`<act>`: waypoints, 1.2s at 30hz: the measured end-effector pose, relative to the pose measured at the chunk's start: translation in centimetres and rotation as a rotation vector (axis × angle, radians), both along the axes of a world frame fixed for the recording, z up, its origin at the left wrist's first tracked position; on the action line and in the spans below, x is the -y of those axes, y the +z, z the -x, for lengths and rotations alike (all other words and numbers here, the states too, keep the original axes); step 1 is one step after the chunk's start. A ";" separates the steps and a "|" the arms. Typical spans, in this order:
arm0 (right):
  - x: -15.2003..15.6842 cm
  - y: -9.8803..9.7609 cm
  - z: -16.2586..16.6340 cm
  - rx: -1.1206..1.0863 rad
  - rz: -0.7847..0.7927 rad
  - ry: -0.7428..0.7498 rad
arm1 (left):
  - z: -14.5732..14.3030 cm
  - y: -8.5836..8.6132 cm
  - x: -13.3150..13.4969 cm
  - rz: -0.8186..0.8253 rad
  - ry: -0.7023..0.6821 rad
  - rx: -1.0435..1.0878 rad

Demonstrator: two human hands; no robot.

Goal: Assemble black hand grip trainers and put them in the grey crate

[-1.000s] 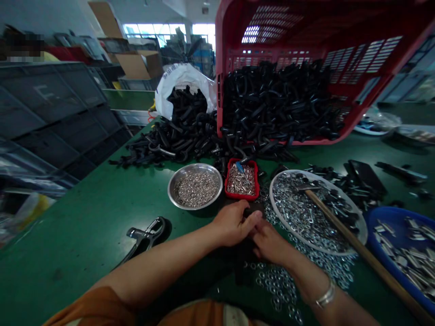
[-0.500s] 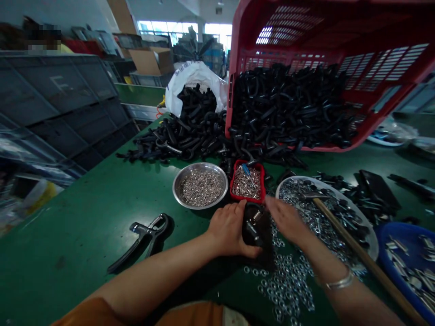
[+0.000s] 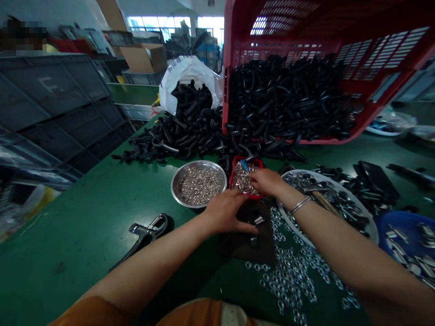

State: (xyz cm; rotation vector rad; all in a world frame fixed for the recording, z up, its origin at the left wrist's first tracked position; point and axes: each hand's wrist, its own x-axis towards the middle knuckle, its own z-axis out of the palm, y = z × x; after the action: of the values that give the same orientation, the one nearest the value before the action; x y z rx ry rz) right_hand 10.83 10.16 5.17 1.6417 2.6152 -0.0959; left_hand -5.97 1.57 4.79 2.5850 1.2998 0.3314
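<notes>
My left hand (image 3: pixel 226 212) curves with its thumb and fingers around a dark hand grip exerciser part on a dark plate (image 3: pixel 263 251). A coil spring (image 3: pixel 258 220) shows by the thumb; most of the part is hidden or too dark to make out. My right hand (image 3: pixel 267 181) reaches into a small red tray (image 3: pixel 257 197) of metal pins, fingertips drawn together; whatever they pinch is hidden. A blue-handled tool (image 3: pixel 244 165) lies in that tray. Left of it stands a steel bowl (image 3: pixel 174 190) of small metal pieces. A hand grip exerciser (image 3: pixel 149 233) lies on the green table.
Loose metal rings (image 3: pixel 292 276) cover the table before a white dish (image 3: pixel 374 226) of hardware holding a wooden-handled hammer (image 3: pixel 324 201). A blue basin (image 3: pixel 387 219) is at right. Behind, black handles (image 3: pixel 186 136) spill beside a red basket (image 3: pixel 226 95) and a white sack (image 3: pixel 166 93).
My right hand has moved up and left, from beside the dark plate into the red tray. My left hand has shifted slightly up, and its thumb has risen. The view has shifted slightly.
</notes>
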 end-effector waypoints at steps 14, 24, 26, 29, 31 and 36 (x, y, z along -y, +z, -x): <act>3.5 -1.1 -3.0 -0.442 -0.080 -0.119 | -3.5 -0.3 -8.6 0.131 0.190 -0.163; 4.5 -2.7 -2.9 -0.633 -0.168 -0.140 | -2.1 -0.9 -8.7 0.039 0.264 0.158; 4.7 -2.2 -2.9 -0.651 -0.150 -0.144 | -1.8 -0.3 -8.4 0.024 0.260 0.301; 5.8 -1.4 -3.2 -0.629 -0.109 -0.145 | -1.4 0.4 -6.7 0.079 0.265 0.401; 7.1 -1.2 -3.8 -0.564 -0.080 -0.155 | -1.0 0.5 -4.8 0.175 0.222 0.403; 10.8 -2.7 -4.6 -0.396 -0.011 -0.160 | -0.7 -0.9 0.0 0.385 0.080 0.461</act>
State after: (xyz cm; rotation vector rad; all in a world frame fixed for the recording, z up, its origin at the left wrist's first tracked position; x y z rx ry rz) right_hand 15.39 -0.61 2.49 2.0158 2.7429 -0.4587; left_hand -5.29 1.54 3.86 1.9909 1.1618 0.5851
